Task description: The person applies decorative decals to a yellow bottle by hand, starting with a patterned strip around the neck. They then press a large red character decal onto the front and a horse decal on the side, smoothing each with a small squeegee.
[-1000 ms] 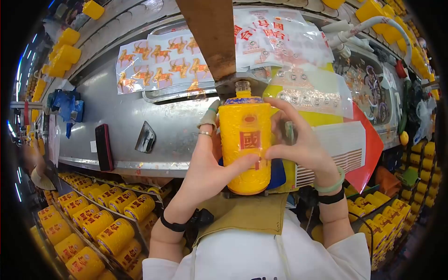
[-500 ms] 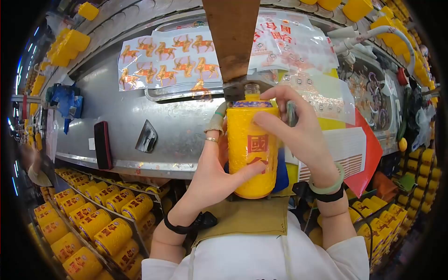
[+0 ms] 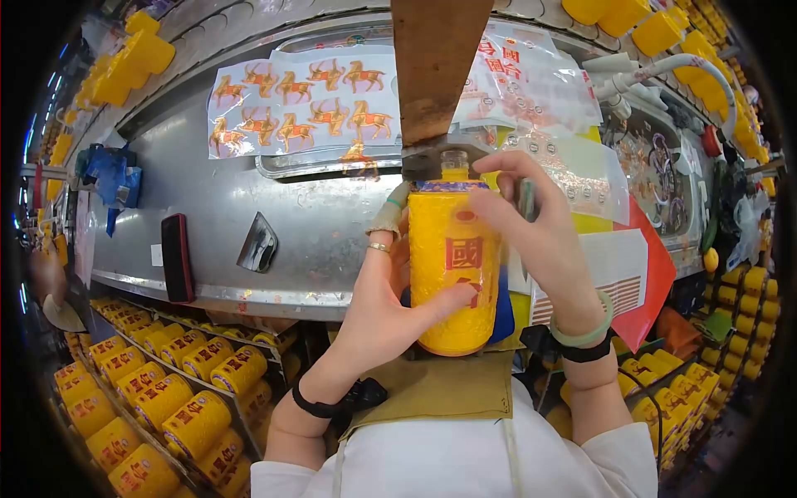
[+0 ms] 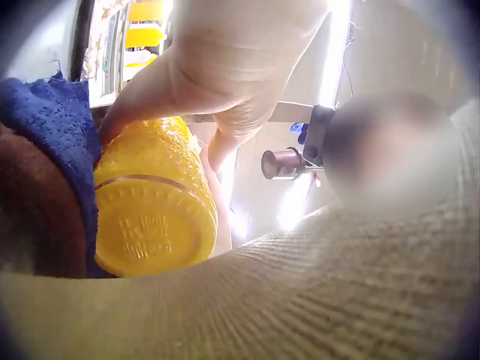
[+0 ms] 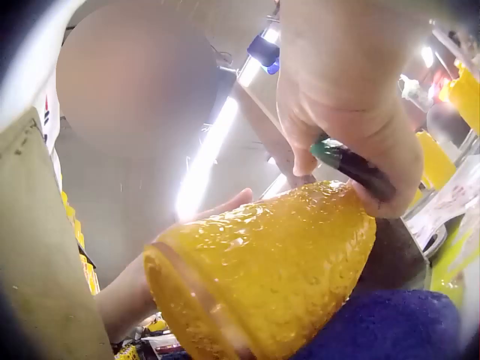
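Note:
A yellow bottle (image 3: 452, 307) with red characters, a blue patterned shoulder band and a clear neck lies in front of the person, neck pointing away. The left hand (image 3: 383, 303) grips its left side, thumb across the front, with a covering on a finger. At the upper right, the right hand (image 3: 544, 236) has its thumb and fingertips around the shoulder. A small dark object with a green end (image 5: 352, 169) is held in that hand, in the right wrist view. The left wrist view shows the bottle's embossed base (image 4: 154, 229). Blue cloth (image 5: 382, 326) lies beneath the bottle.
A brown upright beam (image 3: 436, 70) stands beyond the bottle. On the metal table (image 3: 199, 207) are a phone (image 3: 176, 257), a dark shard-like piece (image 3: 258, 243), horse sticker sheets (image 3: 299, 104) and printed sheets (image 3: 515, 87). Yellow bottles (image 3: 197, 422) fill racks on both sides.
The right hand has moved from the bottle's lower right side up to its shoulder, its thumb now near the top. In the head view the bottle and left hand have shifted slightly right.

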`<state>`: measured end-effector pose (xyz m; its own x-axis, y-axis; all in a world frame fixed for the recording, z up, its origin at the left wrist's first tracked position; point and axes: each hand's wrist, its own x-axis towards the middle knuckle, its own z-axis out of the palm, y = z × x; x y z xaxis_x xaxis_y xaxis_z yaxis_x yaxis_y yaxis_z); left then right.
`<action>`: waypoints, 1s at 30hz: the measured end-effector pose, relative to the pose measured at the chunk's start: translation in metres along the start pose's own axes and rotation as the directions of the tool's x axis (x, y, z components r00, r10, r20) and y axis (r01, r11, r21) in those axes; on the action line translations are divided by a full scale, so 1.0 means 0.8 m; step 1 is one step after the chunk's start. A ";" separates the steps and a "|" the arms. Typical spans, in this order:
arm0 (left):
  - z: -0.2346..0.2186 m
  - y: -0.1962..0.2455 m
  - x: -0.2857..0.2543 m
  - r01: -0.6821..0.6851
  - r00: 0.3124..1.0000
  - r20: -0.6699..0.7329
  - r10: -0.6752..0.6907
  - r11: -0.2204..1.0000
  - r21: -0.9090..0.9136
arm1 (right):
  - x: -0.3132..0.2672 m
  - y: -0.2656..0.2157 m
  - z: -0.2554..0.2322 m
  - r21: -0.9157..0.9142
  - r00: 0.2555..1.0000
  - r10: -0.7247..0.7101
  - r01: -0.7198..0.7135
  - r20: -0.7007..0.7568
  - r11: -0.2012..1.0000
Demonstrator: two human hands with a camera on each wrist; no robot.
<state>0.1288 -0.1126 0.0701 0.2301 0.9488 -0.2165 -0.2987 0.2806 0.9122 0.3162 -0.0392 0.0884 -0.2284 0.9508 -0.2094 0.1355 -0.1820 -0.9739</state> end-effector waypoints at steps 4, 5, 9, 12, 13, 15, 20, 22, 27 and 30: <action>-0.001 0.002 0.010 -0.037 0.996 -0.089 0.029 0.995 -0.090 | -0.018 0.011 -0.008 0.078 0.999 0.051 -0.050 -0.012 0.996; -0.001 0.001 0.012 -0.011 0.995 -0.104 -0.003 0.990 -0.140 | -0.025 0.015 -0.005 0.075 0.999 0.052 -0.051 -0.011 0.996; 0.000 -0.008 0.016 -0.074 0.994 -0.092 0.063 0.990 -0.118 | -0.042 0.028 0.002 0.098 0.998 0.060 -0.058 -0.026 0.993; -0.001 -0.009 0.017 -0.080 0.994 -0.090 0.069 0.988 -0.131 | -0.043 0.034 0.002 0.113 0.998 0.053 -0.051 -0.021 0.992; -0.001 -0.009 0.017 -0.080 0.993 -0.093 0.069 0.988 -0.131 | -0.042 0.035 0.002 0.134 0.999 0.048 -0.045 -0.017 0.990; -0.002 -0.009 0.016 -0.081 0.993 -0.096 0.069 0.988 -0.131 | -0.042 0.036 0.003 0.123 0.999 0.038 -0.035 -0.020 0.992; -0.003 -0.015 0.018 -0.099 0.992 -0.093 0.090 0.989 -0.107 | -0.041 0.041 0.002 0.101 0.999 0.026 -0.023 -0.029 0.995; -0.002 -0.013 0.018 -0.100 0.991 -0.099 0.089 0.988 -0.120 | -0.042 0.038 0.003 0.148 0.997 0.069 -0.065 -0.022 0.987; 0.000 -0.012 0.016 -0.102 0.991 -0.101 0.090 0.988 -0.118 | -0.043 0.035 0.003 0.153 0.998 0.058 -0.054 -0.022 0.987; 0.000 -0.012 0.015 -0.095 0.992 -0.090 0.089 0.993 -0.065 | -0.043 0.040 0.001 0.135 1.000 0.022 -0.020 -0.013 0.991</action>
<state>0.1347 -0.1042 0.0587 0.1179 0.9792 -0.1653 -0.3784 0.1982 0.9042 0.3278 -0.0779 0.0640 -0.2127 0.9497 -0.2298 0.0092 -0.2332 -0.9724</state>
